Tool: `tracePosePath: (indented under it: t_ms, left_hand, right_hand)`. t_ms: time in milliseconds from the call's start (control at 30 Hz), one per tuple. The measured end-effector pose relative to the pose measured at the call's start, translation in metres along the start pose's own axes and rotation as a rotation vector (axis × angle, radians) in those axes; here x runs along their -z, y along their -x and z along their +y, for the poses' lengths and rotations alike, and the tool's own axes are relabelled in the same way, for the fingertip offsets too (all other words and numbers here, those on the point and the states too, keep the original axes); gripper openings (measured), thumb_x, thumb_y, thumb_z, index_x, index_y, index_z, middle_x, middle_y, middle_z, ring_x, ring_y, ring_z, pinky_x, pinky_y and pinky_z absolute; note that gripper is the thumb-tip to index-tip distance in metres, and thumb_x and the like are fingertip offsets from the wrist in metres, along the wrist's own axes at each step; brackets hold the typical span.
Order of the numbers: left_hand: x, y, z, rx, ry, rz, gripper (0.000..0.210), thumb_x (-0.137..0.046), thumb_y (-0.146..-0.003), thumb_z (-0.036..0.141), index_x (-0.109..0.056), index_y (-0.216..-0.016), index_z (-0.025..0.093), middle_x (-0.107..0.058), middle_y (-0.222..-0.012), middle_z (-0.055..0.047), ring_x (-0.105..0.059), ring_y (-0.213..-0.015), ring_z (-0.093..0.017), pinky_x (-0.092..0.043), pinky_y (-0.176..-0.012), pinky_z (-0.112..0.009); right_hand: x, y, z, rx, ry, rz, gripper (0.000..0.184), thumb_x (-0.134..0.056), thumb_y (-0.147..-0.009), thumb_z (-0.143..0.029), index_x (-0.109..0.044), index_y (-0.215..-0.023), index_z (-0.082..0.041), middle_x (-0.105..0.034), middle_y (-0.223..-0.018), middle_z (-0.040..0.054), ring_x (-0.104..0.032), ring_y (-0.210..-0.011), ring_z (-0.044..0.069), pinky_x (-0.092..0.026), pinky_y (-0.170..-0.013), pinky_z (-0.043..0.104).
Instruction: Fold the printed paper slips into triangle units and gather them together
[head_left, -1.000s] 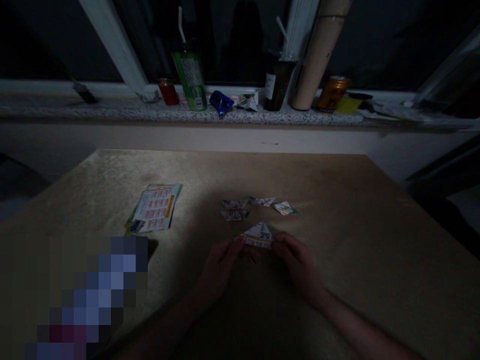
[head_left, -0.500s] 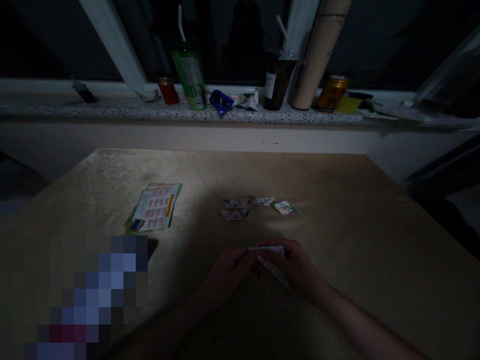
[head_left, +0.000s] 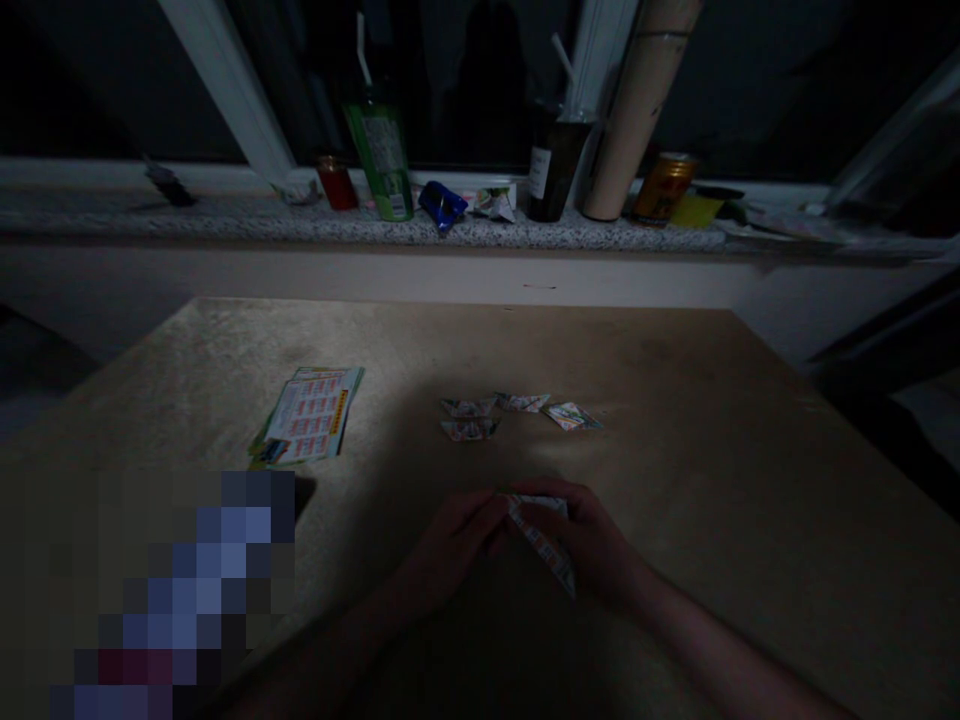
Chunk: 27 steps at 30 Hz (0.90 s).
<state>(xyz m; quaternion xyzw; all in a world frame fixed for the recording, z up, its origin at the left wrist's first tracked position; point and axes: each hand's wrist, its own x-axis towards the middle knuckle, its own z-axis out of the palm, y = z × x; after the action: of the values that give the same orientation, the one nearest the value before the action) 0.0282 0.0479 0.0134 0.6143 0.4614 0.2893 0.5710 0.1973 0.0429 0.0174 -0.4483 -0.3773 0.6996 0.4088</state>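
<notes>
Between my two hands is a folded piece of printed paper [head_left: 550, 560], with a pale upper edge and a flap slanting down to the lower right. My left hand [head_left: 466, 530] pinches its left corner between thumb and fingers. My right hand [head_left: 592, 535] grips it from the right, thumb lying across the front and fingers behind. Just beyond the hands, several small folded paper pieces lie on the table, among them a boat-shaped one [head_left: 470, 429] and a diamond-shaped one [head_left: 571, 416]. Shadow darkens my hands and hides some fingertips.
A stack of printed sheets [head_left: 311, 415] lies left on the wooden table [head_left: 652, 370]. A blurred-out patch [head_left: 187, 590] covers the lower left. Along the windowsill [head_left: 480, 235] stand a green cup [head_left: 386, 160], a dark cup [head_left: 555, 170], a tube [head_left: 637, 110] and a gold can [head_left: 664, 188].
The folded paper has turned slightly, and more of its lower flap shows now. Both hands keep hold of it in nearly the same place. The pieces on the table have not moved.
</notes>
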Motion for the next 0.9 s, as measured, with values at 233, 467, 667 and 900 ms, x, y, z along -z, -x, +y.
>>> tracePosePath:
  t_ms: [233,467,667,900]
  left_hand:
    - [-0.001,0.0,0.002,0.043,0.044,-0.001,0.04,-0.038,-0.091,0.046,-0.045,-0.063,0.019,-0.04,-0.058,0.005,-0.037,-0.055,-0.011,-0.03,-0.054,-0.022]
    - [-0.002,0.001,0.009,0.048,0.084,-0.02,0.04,-0.038,-0.09,0.048,-0.045,-0.064,0.019,-0.039,-0.058,0.005,-0.036,-0.055,-0.011,-0.031,-0.054,-0.021]
    - [-0.002,0.001,0.004,0.05,0.131,-0.028,0.04,-0.039,-0.091,0.048,-0.045,-0.064,0.018,-0.039,-0.059,0.005,-0.035,-0.056,-0.01,-0.031,-0.054,-0.021]
    - [-0.004,0.001,-0.003,0.094,0.18,-0.074,0.045,-0.04,-0.088,0.056,-0.045,-0.063,0.018,-0.04,-0.059,0.004,-0.038,-0.055,-0.01,-0.034,-0.053,-0.02]
  right_hand:
    - [0.001,0.0,0.004,0.099,0.087,0.026,0.024,-0.074,-0.068,-0.034,-0.068,-0.089,-0.024,-0.066,-0.079,-0.0015,-0.061,-0.071,0.014,-0.047,-0.064,0.025]
    - [0.0,0.0,-0.002,0.208,0.201,-0.025,0.017,-0.068,-0.074,-0.035,-0.064,-0.086,-0.022,-0.065,-0.074,-0.0013,-0.06,-0.068,0.014,-0.047,-0.061,0.024]
    - [0.002,-0.001,0.0,0.259,0.283,0.003,0.017,-0.07,-0.073,-0.036,-0.067,-0.081,-0.021,-0.067,-0.072,0.0004,-0.062,-0.066,0.014,-0.049,-0.06,0.025]
    - [0.003,0.001,0.0,0.294,0.337,0.018,0.022,-0.072,-0.068,-0.039,-0.066,-0.065,-0.019,-0.063,-0.057,-0.001,-0.056,-0.05,0.011,-0.043,-0.045,0.021]
